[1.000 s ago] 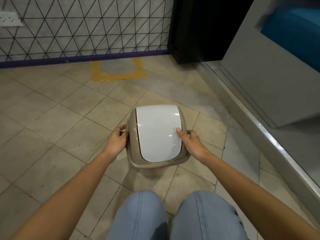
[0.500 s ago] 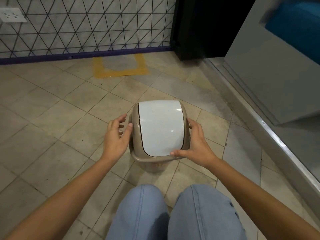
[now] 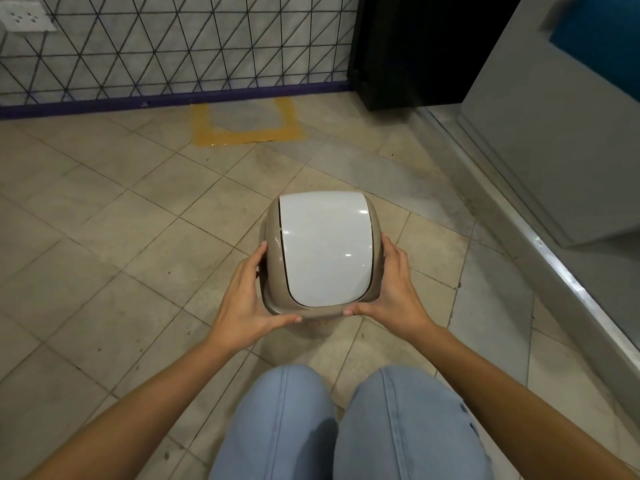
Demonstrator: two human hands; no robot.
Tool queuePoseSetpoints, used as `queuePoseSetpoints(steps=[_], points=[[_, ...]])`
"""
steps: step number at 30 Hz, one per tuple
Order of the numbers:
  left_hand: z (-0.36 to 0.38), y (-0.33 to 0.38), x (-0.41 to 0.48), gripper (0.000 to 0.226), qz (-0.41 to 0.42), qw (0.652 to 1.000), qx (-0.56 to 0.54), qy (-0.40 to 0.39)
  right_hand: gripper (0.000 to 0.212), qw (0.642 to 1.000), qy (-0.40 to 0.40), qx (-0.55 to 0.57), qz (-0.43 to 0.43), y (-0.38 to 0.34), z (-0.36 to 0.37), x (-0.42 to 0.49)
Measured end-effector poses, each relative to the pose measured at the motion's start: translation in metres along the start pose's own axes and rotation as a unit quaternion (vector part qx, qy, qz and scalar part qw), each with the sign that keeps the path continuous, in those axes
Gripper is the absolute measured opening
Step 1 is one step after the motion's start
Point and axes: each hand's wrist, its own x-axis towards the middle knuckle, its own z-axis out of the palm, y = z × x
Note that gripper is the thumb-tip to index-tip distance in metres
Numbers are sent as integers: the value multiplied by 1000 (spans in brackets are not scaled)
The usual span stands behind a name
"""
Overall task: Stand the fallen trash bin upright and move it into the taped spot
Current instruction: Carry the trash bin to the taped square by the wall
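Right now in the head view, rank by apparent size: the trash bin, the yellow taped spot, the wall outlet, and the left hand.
1. Trash bin, clearly largest.
2. Yellow taped spot and left hand: about alike; the spot lies farther off, so I won't rank them.
3. Wall outlet, smallest, cut off at the frame's edge.

Beige trash bin (image 3: 273,271), white lid (image 3: 325,247); yellow taped spot (image 3: 249,135); black-triangle-patterned wall (image 3: 173,46); beige floor tiles (image 3: 104,254).
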Motion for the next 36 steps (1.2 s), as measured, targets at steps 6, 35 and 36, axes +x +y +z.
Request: queuePoseSetpoints(steps=[6, 35, 36], points=[[-1, -5, 10, 121, -11, 1000, -7, 11, 139, 1000, 14, 22, 0, -6, 5, 15], [13, -16, 40, 76, -48, 987, -46, 143, 112, 996, 48, 69, 20, -15, 18, 61], [14, -17, 41, 76, -50, 987, -50, 145, 112, 996, 48, 76, 25, -15, 19, 62]])
